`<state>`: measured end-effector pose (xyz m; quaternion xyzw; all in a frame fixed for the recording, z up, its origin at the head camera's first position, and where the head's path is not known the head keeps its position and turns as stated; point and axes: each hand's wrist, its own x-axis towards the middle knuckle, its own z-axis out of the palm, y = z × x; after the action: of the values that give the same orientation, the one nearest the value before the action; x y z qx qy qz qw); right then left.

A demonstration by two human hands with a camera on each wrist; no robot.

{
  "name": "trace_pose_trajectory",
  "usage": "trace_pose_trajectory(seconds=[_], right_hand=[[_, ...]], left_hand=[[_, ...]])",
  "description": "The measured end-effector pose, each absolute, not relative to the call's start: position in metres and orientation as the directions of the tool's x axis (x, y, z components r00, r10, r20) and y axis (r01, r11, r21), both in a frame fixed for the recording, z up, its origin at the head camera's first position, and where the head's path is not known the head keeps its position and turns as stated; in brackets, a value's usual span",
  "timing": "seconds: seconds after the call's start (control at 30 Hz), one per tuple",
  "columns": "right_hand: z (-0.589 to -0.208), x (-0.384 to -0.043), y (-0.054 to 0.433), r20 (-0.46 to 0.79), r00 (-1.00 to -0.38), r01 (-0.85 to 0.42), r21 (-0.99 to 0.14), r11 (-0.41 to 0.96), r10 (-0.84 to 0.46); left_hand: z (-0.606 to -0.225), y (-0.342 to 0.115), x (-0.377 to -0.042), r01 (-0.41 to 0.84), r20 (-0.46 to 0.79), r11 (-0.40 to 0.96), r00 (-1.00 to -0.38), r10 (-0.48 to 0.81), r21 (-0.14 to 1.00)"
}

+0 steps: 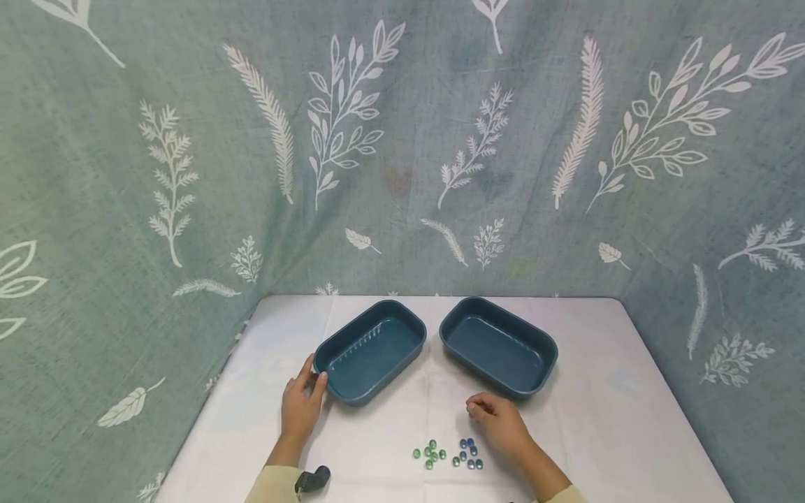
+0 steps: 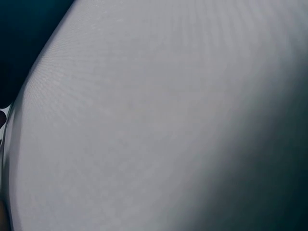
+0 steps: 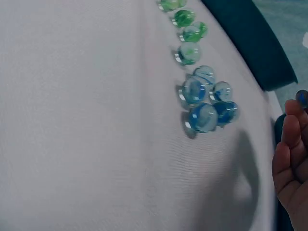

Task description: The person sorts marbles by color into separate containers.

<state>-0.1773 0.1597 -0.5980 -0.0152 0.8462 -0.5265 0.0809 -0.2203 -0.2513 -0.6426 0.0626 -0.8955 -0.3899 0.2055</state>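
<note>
My left hand (image 1: 302, 409) rests against the near left corner of a dark teal rectangular dish (image 1: 327, 346), thumb and fingers spread along its rim. In the left wrist view, that dish (image 2: 29, 38) fills the upper left corner. Between its thumb and fingertips, my right hand (image 1: 499, 423) pinches a blue marble (image 3: 301, 99), raised above the white cloth. A second teal dish (image 1: 497, 316) lies just beyond this hand. Several blue glass marbles (image 3: 203, 118) sit in a loose group left of my right wrist. Beside them, several green marbles (image 3: 188, 53) form another group.
White cloth (image 1: 377, 433) covers the table. Green fabric with white leaf prints (image 1: 402, 251) hangs around its back and sides. A small black object (image 1: 322, 476) shows by my left sleeve.
</note>
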Motion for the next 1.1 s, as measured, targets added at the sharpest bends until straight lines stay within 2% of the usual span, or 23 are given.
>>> trace_pose_trajectory(seconds=[0.13,0.27,0.43,0.7,1.1], right_hand=[[-0.591,-0.181,0.165,-0.118,-0.989,0.084,-0.945,0.317,-0.089],[-0.584,-0.185,0.171,-0.102,-0.993,0.085,-0.962,0.26,-0.056],[-0.575,-0.189,0.18,-0.082,-0.996,0.071,-0.958,0.277,-0.027],[-0.562,-0.197,0.197,-0.06,-0.998,0.06,-0.943,0.328,0.01],[-0.551,-0.213,0.22,-0.095,-0.995,0.085,-0.957,0.279,-0.022]], left_hand=[[-0.643,-0.252,-0.221,0.048,0.324,0.693,-0.905,-0.274,0.72],[-0.643,-0.252,-0.221,0.044,0.329,0.714,-0.906,-0.266,0.699],[-0.643,-0.252,-0.221,0.027,0.314,0.753,-0.918,-0.241,0.657],[-0.643,-0.253,-0.222,0.014,0.295,0.753,-0.925,-0.241,0.658],[-0.647,-0.253,-0.223,0.017,0.299,0.738,-0.92,-0.253,0.675]])
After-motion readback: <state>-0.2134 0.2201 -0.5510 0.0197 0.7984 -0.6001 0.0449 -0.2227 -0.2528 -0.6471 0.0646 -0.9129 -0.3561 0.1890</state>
